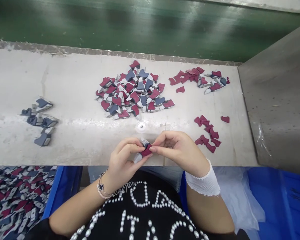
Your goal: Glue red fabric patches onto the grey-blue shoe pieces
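Note:
My left hand (123,158) and my right hand (176,148) meet above the front edge of the pale work surface (75,83). Between their fingertips they pinch a small shoe-upper piece (145,150) of maroon material with white and grey parts. Just beyond my hands lies a heap of similar maroon, grey and white pieces (132,90). Loose maroon cut pieces (206,133) lie to the right of my right hand. More maroon pieces mixed with assembled ones (197,78) lie farther back, and grey-and-white pieces (40,116) lie at the left.
A small round clear disc (141,126) lies near my hands. A grey metal side panel (275,93) rises at the right, and a green surface (140,26) runs behind the bench. Below the edge, a blue bin (20,200) holds many finished pieces, with another blue bin (277,203) at the right.

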{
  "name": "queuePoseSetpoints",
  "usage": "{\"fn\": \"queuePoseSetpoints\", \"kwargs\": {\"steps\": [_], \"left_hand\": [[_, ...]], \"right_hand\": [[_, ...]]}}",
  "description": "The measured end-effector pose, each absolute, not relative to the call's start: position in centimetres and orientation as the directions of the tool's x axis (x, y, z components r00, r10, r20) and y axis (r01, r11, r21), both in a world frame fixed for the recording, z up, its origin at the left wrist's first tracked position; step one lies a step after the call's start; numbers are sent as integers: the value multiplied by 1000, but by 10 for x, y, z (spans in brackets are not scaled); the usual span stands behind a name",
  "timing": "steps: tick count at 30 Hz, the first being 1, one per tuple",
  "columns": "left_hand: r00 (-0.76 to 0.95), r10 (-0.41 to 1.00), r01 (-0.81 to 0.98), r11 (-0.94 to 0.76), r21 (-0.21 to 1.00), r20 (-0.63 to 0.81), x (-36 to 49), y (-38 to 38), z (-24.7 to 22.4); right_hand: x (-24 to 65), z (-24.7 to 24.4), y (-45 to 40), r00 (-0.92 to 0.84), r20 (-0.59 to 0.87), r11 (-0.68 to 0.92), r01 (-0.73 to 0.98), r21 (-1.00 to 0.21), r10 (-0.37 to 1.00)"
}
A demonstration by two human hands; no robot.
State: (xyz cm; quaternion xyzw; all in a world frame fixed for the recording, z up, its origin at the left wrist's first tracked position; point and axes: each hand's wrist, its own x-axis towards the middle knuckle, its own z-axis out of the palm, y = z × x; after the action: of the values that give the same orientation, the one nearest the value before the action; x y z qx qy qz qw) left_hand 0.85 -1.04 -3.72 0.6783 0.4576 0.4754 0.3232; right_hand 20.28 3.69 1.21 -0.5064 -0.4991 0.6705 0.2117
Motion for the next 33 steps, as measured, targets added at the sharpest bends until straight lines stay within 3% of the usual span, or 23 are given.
{"fn": "queuePoseSetpoints", "kwargs": {"steps": [6,11,19,23,33], "left_hand": [[134,948,197,-312,929,290,5,-11,-36],[120,964,24,-240,970,236,5,-12,-30],[185,932,110,-336,936,312,2,-11,-23],[211,917,126,-370,921,340,2,-10,-21],[179,926,140,-359,923,333,1,-13,-20]], "right_hand": [[203,20,39,-439,-441,-380,225,-897,782],[204,21,37,-502,-374,-370,112,-922,780],[201,23,32,-618,-307,-359,41,-932,724],[200,24,32,-626,-295,-317,81,-945,722],[194,34,17,-519,-188,-21,310,-951,834]]}}
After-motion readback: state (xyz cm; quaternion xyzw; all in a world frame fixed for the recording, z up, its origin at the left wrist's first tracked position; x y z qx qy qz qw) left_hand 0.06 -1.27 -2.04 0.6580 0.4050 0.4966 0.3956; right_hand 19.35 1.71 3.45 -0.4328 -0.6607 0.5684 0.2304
